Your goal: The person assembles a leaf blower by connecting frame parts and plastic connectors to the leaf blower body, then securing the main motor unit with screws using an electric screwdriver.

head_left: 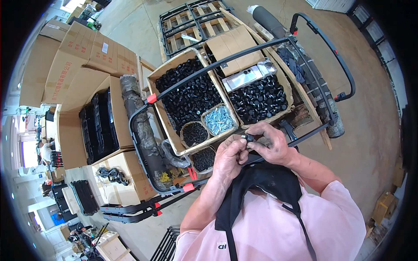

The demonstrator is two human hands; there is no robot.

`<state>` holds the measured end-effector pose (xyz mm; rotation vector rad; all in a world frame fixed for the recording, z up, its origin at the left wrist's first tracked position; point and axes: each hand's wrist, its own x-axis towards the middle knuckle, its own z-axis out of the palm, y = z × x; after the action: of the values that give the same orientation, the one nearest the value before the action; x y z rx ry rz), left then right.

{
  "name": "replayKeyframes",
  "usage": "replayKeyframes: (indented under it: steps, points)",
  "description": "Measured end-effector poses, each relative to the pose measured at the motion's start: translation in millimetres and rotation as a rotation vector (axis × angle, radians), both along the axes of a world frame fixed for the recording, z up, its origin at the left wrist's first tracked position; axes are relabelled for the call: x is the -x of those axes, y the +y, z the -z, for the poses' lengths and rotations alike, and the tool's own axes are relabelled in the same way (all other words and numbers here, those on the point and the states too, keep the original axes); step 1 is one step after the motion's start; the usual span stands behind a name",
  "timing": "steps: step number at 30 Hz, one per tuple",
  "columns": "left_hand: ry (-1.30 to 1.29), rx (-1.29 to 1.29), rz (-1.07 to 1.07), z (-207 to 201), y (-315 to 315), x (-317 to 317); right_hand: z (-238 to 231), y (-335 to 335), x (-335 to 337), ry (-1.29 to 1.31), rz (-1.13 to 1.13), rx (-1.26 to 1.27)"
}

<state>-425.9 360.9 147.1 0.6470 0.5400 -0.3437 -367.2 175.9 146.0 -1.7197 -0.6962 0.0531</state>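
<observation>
Close in front of my chest, my left hand (230, 154) and my right hand (273, 145) come together on a small black plastic part (248, 138). Both are closed, the fingertips pinching it from either side; its far side is hidden. It resembles the black round-headed pieces (187, 91) filling the left bin, and more such pieces (259, 100) lie in the right bin. Just beyond my left hand, a small box of silver screws (218, 120) sits beside a tub of tiny black fasteners (194, 133). Another tub of small black fasteners (203, 159) stands nearer me.
A bent black tube frame (217, 64) with red pieces spans the bins. Cardboard flaps (235, 45) and a silver metal piece (249, 76) lie over the right bin. Wrapped rolls (135, 108) flank the bins. A carton of black parts (99, 126) stands left; a slatted pallet (191, 24) lies beyond.
</observation>
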Motion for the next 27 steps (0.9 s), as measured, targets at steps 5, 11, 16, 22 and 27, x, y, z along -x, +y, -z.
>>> replayKeyframes:
  steps: [5, 11, 16, 22, 27]
  points:
    - [-0.05, -0.079, 0.031, 3, -2, -2, 8, -5, 4, 0.102, 0.023, 0.007]
    - [-0.059, -0.148, 0.054, 8, -2, -4, 13, -7, 8, 0.357, 0.031, -0.07]
    - [-0.062, -0.169, 0.117, 15, 1, -5, 8, -10, 6, 0.443, -0.001, -0.042]
    - [-0.045, -0.192, 0.164, 23, 3, -4, 8, -13, 4, 0.662, -0.056, -0.113]
    - [-0.082, -0.242, 0.194, 29, 5, -4, 6, -13, 1, 0.745, -0.116, -0.092]
